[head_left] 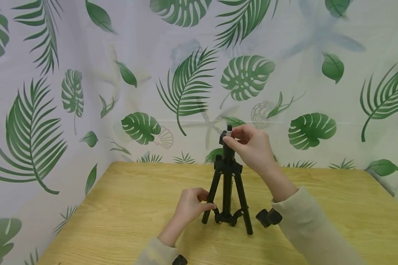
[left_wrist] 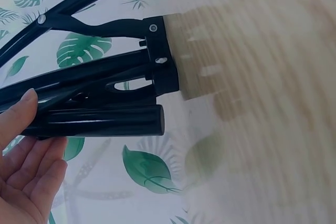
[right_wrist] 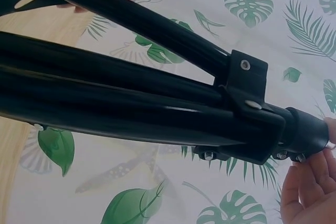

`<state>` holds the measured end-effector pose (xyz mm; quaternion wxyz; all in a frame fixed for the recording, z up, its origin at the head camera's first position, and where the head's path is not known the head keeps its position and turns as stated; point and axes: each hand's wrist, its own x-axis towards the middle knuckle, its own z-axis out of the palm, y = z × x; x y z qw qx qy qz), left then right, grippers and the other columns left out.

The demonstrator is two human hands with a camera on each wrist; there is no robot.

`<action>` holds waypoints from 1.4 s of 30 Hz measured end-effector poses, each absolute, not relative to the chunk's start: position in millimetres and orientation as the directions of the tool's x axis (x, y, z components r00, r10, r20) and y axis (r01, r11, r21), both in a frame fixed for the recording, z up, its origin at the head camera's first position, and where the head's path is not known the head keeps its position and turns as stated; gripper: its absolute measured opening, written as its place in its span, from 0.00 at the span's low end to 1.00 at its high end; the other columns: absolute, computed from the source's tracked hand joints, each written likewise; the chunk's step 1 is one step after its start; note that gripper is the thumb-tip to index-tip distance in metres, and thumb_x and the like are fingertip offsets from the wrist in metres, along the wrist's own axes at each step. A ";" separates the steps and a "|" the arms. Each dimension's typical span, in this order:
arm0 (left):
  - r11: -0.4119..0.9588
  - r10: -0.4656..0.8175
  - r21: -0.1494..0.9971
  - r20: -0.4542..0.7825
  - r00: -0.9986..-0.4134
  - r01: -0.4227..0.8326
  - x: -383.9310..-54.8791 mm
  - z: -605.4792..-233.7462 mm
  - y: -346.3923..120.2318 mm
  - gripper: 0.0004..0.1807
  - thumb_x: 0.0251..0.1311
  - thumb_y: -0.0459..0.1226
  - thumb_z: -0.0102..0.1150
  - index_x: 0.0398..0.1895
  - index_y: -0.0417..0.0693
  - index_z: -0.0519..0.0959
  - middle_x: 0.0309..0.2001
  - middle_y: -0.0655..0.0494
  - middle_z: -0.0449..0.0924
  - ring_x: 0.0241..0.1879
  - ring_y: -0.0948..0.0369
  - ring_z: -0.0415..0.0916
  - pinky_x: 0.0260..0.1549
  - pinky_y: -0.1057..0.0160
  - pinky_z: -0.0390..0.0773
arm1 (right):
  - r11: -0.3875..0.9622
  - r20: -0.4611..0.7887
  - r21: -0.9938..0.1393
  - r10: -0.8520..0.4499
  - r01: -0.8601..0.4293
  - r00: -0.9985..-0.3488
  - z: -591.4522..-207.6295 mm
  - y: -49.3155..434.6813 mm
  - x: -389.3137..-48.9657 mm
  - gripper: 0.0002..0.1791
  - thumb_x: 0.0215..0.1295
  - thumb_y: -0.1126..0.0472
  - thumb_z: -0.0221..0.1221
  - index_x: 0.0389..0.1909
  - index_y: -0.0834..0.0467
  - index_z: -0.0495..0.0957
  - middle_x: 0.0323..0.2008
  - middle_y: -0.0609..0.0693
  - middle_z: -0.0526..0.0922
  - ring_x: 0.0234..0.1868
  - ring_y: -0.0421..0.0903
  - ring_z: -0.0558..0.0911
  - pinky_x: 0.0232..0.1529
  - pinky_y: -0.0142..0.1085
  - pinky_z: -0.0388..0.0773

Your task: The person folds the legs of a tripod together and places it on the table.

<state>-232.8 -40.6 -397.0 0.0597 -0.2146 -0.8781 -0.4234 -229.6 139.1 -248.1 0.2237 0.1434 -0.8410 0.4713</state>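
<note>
A black tripod (head_left: 228, 168) stands upright in the middle of the head view, its legs partly spread. My left hand (head_left: 189, 207) pinches the lower part of its left leg between thumb and fingers. In the left wrist view that leg (left_wrist: 105, 120) lies between the thumb and the fingers, beside the lower brace bracket (left_wrist: 161, 56). My right hand (head_left: 254, 147) holds the top of the tripod, just under the small black tip (head_left: 230, 127). The right wrist view shows fingers at the collar (right_wrist: 307, 129); part of that hand is cut off by the frame.
The tripod is over a light wooden table (head_left: 119, 221). Behind the table and at its left hangs a white sheet (head_left: 199, 36) printed with green leaves. A black wrist device (head_left: 268, 218) sits by the right sleeve, near the tripod's right leg.
</note>
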 end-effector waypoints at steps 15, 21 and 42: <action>0.566 0.297 0.705 0.310 -0.903 0.428 -232.2 -396.1 -32.7 0.10 0.40 0.38 0.70 0.26 0.44 0.81 0.25 0.57 0.79 0.27 0.63 0.73 0.25 0.66 0.72 | 0.539 0.524 -0.712 -0.017 -0.449 -0.852 -248.0 138.3 -230.6 0.12 0.56 0.59 0.60 0.37 0.64 0.77 0.33 0.55 0.80 0.33 0.48 0.79 0.36 0.40 0.75; 0.548 0.294 0.707 0.339 -0.894 0.448 -232.7 -396.0 -29.0 0.09 0.40 0.38 0.70 0.24 0.43 0.81 0.25 0.56 0.79 0.26 0.63 0.74 0.24 0.67 0.72 | 0.538 0.518 -0.717 -0.015 -0.444 -0.855 -248.7 138.1 -231.8 0.12 0.56 0.59 0.60 0.37 0.64 0.76 0.33 0.55 0.80 0.33 0.48 0.78 0.36 0.40 0.75; 0.537 0.276 0.728 0.326 -0.904 0.426 -234.8 -398.6 -20.5 0.14 0.41 0.41 0.69 0.28 0.41 0.80 0.28 0.53 0.80 0.27 0.62 0.76 0.25 0.69 0.74 | 0.509 0.549 -0.715 -0.017 -0.479 -0.836 -253.6 137.1 -232.4 0.14 0.57 0.58 0.59 0.39 0.64 0.76 0.35 0.55 0.80 0.35 0.47 0.79 0.39 0.39 0.75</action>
